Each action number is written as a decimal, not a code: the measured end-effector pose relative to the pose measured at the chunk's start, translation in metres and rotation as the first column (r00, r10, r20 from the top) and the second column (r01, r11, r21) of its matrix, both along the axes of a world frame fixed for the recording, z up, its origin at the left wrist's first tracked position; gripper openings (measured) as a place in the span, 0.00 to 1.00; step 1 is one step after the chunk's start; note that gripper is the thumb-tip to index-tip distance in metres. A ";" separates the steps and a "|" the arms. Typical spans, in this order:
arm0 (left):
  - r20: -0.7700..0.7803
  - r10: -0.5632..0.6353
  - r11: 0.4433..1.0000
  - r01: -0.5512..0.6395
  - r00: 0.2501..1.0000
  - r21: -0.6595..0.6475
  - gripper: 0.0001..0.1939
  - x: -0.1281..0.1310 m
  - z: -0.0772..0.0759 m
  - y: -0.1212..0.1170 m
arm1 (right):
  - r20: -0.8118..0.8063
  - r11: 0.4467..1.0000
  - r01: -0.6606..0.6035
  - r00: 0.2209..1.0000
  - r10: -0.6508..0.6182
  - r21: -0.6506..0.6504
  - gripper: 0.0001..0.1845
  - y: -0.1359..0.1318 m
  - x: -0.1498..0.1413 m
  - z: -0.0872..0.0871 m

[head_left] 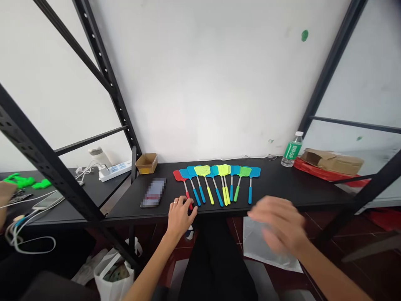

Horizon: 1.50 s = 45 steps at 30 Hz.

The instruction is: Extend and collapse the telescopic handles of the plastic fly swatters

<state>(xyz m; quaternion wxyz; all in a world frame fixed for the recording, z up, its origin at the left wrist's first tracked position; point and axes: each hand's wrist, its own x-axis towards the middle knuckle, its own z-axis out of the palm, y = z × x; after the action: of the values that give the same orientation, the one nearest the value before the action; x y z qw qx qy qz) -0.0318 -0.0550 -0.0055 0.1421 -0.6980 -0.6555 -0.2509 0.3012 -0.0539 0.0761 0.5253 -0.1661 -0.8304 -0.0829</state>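
Observation:
Several fly swatters with blue, yellow and green heads lie in a fanned row on the black tabletop, heads toward the wall and handles toward me. At the left end of the row is a red fly swatter [179,175]. My left hand [180,215], with a ring on one finger, rests at the table's front edge, its curled fingers and thumb around the lower end of the red handle. To the right of the row, my right hand [280,221] hovers at the front edge, smeared by motion. Nothing shows in it, and its fingers are unclear. The rightmost blue fly swatter [255,172] is nearest to it.
A phone [153,192] and small cardboard box [147,163] sit at left. A water bottle [292,149] and an opened carton [332,162] stand at right. Black shelf posts [122,108] frame both sides. At far left, another person's hand [6,194] is near green items.

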 end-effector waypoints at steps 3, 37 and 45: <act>0.029 0.050 0.998 -0.051 0.998 0.041 0.10 0.000 -0.004 0.001 | 0.083 0.862 0.360 0.931 -0.355 -0.356 0.18 0.050 -0.010 -0.034; 0.082 -0.039 0.972 0.057 0.996 -0.229 0.46 -0.023 -0.017 0.047 | 0.587 0.566 0.483 0.810 0.001 -0.668 0.43 0.124 -0.202 -0.067; 0.067 -0.057 0.980 0.069 0.996 -0.187 0.36 -0.035 -0.012 0.046 | 0.386 0.629 0.358 0.917 -0.099 -0.690 0.26 0.147 -0.203 -0.063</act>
<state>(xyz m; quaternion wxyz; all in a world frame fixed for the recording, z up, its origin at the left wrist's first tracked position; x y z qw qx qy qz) -0.0668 -0.0086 -0.0175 0.0471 -0.7207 -0.6580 -0.2130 0.0982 0.0933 0.0130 0.2570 -0.4574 -0.8333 0.1741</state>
